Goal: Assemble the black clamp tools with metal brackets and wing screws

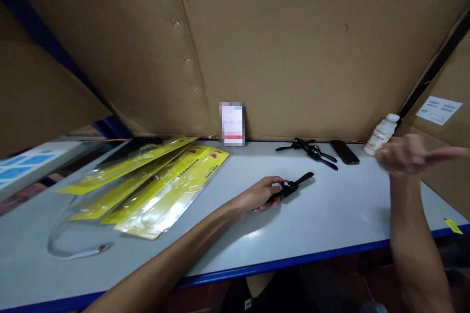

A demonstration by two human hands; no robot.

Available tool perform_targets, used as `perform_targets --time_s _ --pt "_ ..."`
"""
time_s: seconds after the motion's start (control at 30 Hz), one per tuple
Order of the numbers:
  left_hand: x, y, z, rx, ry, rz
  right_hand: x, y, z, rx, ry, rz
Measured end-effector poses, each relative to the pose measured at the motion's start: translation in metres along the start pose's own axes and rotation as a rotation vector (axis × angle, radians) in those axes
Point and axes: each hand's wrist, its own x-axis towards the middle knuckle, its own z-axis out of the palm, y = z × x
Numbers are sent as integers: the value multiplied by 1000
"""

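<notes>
My left hand (265, 192) is closed around one handle of a black spokeshave (289, 188) above the middle of the table. The tool's other handle sticks out up and to the right, and small bright screws show on its body. My right hand (407, 155) is raised at the right, in front of a white-capped bottle (382, 134). It looks blurred, with a finger stretched out to the right and nothing seen in it. More black spokeshaves (310, 151) lie overlapping at the back, beyond my left hand.
Yellow-backed plastic packages (165, 190) fan out on the left of the table (227, 249). Close by lies a pale strap (73, 254). A blurred-out screen (232, 124) leans on the cardboard wall (279, 49). A black phone (344, 152) lies near the bottle.
</notes>
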Motion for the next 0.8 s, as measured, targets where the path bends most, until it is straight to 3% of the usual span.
perform_targets --time_s 0.07,0.1,0.2,0.27,0.57,0.8 --pt "0 0 -1 3 -12 -3 -3 -20 44 348 -289 -39" --pt "0 0 -2 9 -20 -4 -5 -30 68 400 -379 -57" --pt "-1 0 -5 11 -53 -3 -17 -49 125 382 -556 -184" --pt "-1 1 -6 4 -73 1 -26 -52 144 323 -619 -258" --pt "-1 -1 -8 0 -102 5 -29 -45 148 217 -645 -322" --pt "-5 5 -5 43 -94 14 -36 -46 155 124 -592 -293"
